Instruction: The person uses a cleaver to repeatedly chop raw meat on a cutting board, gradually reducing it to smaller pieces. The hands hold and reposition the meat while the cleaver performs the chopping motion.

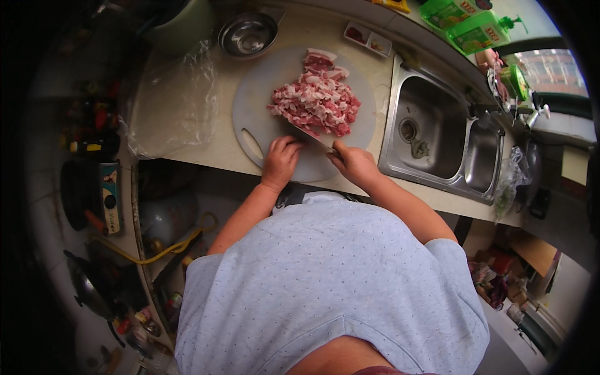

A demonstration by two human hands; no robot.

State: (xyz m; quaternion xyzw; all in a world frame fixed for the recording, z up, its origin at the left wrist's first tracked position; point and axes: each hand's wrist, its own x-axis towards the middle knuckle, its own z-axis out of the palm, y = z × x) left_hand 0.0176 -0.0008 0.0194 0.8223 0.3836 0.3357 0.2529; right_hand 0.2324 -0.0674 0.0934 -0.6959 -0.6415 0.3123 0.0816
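Observation:
A heap of chopped raw pork (318,103), pink lean mixed with white fat, lies on a round white cutting board (253,89). Behind the heap sit larger uncut pieces of pork with rind (319,60). My right hand (355,163) grips the handle of a kitchen knife (311,134). The knife's blade runs along the near edge of the heap, its lower part partly hidden by meat. My left hand (281,159) is over the board's near left, beside the blade, fingers bent and slightly apart. It holds nothing visible; whether it touches the blade is unclear.
A double-bowl steel sink (433,131) lies right of the board. Behind the board stand a metal bowl (248,35) and a white divided dish (368,39) with small ingredients. A clear plastic bag (173,103) covers the counter at left. Green pump bottles (478,33) stand at the back right.

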